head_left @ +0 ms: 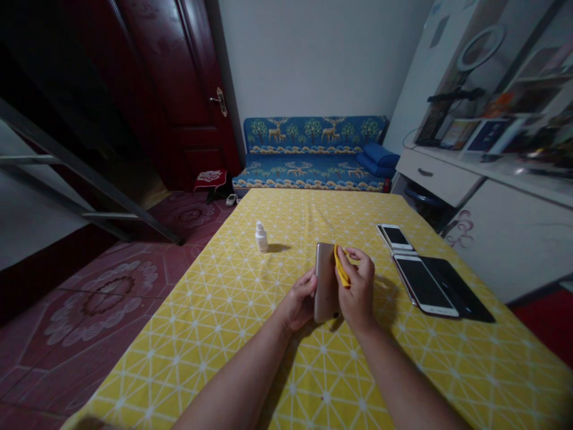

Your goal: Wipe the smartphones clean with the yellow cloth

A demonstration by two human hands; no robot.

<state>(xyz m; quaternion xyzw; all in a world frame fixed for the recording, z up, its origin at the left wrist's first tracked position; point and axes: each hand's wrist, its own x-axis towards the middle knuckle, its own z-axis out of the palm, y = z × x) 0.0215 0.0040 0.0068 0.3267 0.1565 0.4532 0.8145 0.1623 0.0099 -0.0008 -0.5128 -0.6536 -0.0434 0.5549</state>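
Observation:
My left hand (301, 301) grips a gold-coloured phone (325, 289) by its left edge and holds it upright above the table. In my right hand (359, 286) is a yellow cloth (341, 267), pinched between thumb and fingers and pressed against the phone's right edge. The side of the phone facing away from the camera cannot be seen. A small white spray bottle (262, 239) stands on the table to the left, beyond my hands.
The table wears a yellow patterned cloth (215, 334). On its right lie a white phone (397, 237) and a larger phone in an open dark case (427, 286). A blue sofa (308, 161) stands beyond, a white cabinet (514, 233) at right, and a metal ladder (102, 179) at left.

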